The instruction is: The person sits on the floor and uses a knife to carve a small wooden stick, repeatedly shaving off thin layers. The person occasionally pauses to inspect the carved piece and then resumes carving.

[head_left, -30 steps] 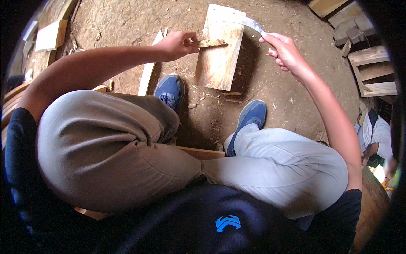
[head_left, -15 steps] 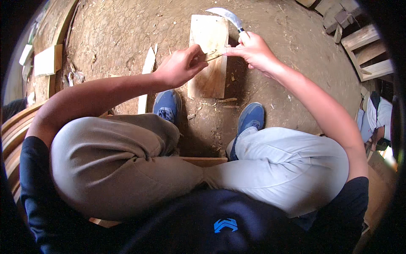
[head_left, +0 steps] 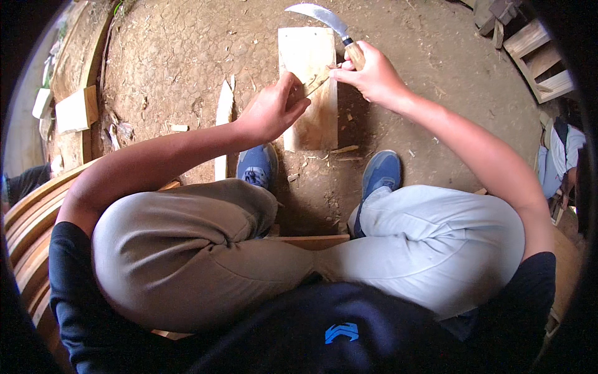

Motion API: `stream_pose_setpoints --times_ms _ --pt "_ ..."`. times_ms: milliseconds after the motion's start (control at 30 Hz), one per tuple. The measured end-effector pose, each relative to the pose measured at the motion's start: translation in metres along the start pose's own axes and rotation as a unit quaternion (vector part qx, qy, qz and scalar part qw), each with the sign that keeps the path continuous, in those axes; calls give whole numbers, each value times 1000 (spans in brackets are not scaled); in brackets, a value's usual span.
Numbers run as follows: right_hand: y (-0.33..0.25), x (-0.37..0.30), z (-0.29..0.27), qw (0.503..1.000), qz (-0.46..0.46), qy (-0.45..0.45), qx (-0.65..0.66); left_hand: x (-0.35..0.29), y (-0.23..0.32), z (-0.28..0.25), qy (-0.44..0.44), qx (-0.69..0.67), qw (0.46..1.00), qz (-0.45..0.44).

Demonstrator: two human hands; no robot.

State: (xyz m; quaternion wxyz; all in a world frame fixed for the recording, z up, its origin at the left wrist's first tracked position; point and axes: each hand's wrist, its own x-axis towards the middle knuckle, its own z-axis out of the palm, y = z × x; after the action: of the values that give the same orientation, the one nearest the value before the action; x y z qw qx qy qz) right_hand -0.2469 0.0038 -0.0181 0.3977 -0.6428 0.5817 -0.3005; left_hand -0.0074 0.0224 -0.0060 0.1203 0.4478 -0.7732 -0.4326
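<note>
A pale wooden block (head_left: 311, 124) lies on the ground beyond my feet. Above it my left hand (head_left: 269, 113) is closed, pinching one end of a thin greenish-brown stick (head_left: 319, 83). At the stick's other end are the thumb and fingertips of my right hand (head_left: 381, 77). That same hand grips the wooden handle of a sickle (head_left: 325, 16), whose curved blade points up and to the left past the block's far edge. The blade is apart from the stick. Part of the stick is hidden by my left fingers.
Wood chips litter the dirt floor (head_left: 187, 68). A long pale wood strip (head_left: 223, 124) lies left of the block. Farther left is a squared wood piece (head_left: 76, 110); curved timber (head_left: 47, 209) sits beside my left arm. A wooden frame (head_left: 543, 62) and another person (head_left: 564, 156) are at right.
My right hand has tilted the sickle, so its blade leans more to the left and more of its handle shows. The stick stays between both hands. The whole view has shifted slightly.
</note>
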Motion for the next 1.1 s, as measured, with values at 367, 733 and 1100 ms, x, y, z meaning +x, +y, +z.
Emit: stream_pose_setpoints --times_ms 367,733,1100 --pt "2 -10 -11 990 136 -35 8 -2 -18 0 -40 -16 975 -219" --pt "-4 -15 -24 984 84 -114 -107 5 -10 4 -69 -72 955 -280" --pt "-29 -26 -24 958 58 -188 -209 5 11 -2 -81 -55 947 -307"
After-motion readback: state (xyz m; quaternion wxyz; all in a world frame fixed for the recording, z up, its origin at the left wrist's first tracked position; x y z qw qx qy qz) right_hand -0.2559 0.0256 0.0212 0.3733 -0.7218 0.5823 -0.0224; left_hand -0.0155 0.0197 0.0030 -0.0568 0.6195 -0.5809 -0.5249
